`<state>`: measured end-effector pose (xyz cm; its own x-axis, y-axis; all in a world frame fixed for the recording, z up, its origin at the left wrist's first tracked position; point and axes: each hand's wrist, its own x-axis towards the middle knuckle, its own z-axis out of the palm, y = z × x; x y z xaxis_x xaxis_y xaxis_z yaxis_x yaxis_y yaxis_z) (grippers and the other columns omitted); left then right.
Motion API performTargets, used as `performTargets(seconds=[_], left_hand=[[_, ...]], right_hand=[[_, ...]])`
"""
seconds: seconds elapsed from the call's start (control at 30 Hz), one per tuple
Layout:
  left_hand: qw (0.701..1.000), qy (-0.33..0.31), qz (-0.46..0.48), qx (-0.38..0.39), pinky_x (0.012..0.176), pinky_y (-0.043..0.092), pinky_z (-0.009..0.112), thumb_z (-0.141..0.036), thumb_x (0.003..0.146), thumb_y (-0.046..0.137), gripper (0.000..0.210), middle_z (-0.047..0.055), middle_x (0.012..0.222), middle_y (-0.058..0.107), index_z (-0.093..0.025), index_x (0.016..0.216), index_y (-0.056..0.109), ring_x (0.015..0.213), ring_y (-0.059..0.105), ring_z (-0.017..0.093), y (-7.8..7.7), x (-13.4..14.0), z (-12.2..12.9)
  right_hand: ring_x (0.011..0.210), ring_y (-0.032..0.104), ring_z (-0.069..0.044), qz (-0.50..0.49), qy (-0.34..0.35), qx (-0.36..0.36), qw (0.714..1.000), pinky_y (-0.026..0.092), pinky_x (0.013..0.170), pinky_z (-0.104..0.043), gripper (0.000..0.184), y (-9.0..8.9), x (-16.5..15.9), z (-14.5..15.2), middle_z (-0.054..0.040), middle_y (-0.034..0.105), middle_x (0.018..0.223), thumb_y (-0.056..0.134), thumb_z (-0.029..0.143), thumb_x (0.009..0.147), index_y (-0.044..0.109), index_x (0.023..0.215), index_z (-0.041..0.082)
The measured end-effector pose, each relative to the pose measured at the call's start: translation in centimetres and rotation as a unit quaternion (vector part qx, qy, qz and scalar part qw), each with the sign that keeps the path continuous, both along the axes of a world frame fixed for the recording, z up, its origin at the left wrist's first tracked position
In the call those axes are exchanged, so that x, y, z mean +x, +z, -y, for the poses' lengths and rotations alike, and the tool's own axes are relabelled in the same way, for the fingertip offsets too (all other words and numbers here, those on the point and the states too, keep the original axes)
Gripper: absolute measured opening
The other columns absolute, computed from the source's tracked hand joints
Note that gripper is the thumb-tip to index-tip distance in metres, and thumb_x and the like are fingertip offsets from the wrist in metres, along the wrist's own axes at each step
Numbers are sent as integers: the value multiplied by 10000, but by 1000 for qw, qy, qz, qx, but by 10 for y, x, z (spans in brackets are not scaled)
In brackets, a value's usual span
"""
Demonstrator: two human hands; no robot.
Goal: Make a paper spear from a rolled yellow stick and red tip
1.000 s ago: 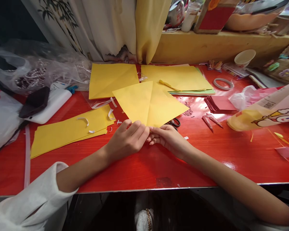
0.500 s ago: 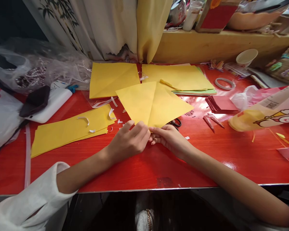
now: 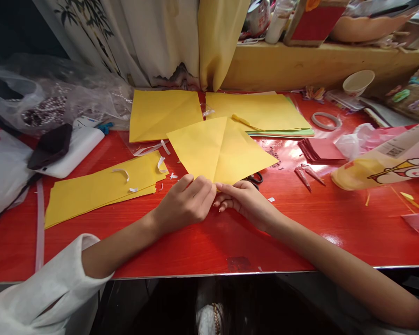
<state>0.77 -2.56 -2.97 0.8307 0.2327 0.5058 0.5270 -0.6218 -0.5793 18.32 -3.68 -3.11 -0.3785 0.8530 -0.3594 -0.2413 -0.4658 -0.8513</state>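
Note:
Both hands pinch the near corner of a yellow sheet of paper (image 3: 219, 149), which is held turned like a diamond with a crease down its middle. My left hand (image 3: 186, 200) is closed on the corner from the left, knuckles up. From the right, my right hand (image 3: 246, 202) grips the same corner between thumb and forefinger, its other fingers curled below. The exact tip is hidden by the fingers. Behind the sheet's right edge, black scissors (image 3: 256, 179) show only their handles.
Yellow strips (image 3: 104, 186) with white scraps lie left on the red table (image 3: 181, 251). A yellow square sheet (image 3: 164, 114) and a paper stack (image 3: 265, 109) are behind. Dark red squares (image 3: 323, 150) and a drink cup (image 3: 380, 158) stand right; a phone (image 3: 52, 146) rests left.
The yellow sheet has shifted very slightly left, and both hands with it, still gripping the near corner. Everything else stays put.

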Motion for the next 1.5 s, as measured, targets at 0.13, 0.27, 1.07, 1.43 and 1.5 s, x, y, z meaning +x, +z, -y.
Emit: performTargets(seconds=[0.13, 0.27, 1.07, 1.43, 1.5], left_hand=[[1000, -2, 17, -12, 648, 383, 299, -160, 792, 531, 96, 32, 721, 600, -107, 828, 602, 744, 523, 163, 1, 1, 2], [998, 5, 45, -37, 638, 380, 294, -168, 794, 533, 115, 14, 690, 590, -116, 878, 592, 733, 520, 158, 3, 2, 3], [999, 4, 24, -35, 673, 353, 305, -120, 818, 466, 128, 47, 732, 590, -125, 772, 585, 805, 509, 177, -1, 0, -3], [997, 9, 45, -68, 623, 368, 290, -110, 784, 517, 80, 32, 663, 592, -122, 775, 596, 734, 516, 174, -1, 1, -6], [998, 9, 35, -55, 613, 367, 289, -108, 781, 518, 81, 37, 671, 598, -114, 781, 598, 730, 523, 179, 0, 1, -6]], right_hand=[[566, 583, -90, -5, 1, 7, 1000, 492, 569, -197, 188, 1, 1, 0, -48, 605, 611, 606, 244, 762, 645, 683, 78], [554, 583, -85, 14, -1, 3, 1000, 488, 559, -190, 187, 3, 0, -1, -56, 617, 609, 601, 222, 759, 651, 649, 80], [655, 586, -115, -38, -30, 6, 999, 490, 592, -243, 164, -2, -1, 2, -55, 624, 764, 613, 278, 754, 632, 797, 121], [652, 605, -130, -38, -54, 20, 998, 505, 573, -246, 241, -5, -1, 1, -62, 622, 703, 616, 297, 753, 633, 872, 89], [639, 602, -127, -34, -49, 16, 998, 505, 570, -247, 227, -3, -1, 1, -55, 620, 691, 619, 303, 751, 623, 839, 94]])
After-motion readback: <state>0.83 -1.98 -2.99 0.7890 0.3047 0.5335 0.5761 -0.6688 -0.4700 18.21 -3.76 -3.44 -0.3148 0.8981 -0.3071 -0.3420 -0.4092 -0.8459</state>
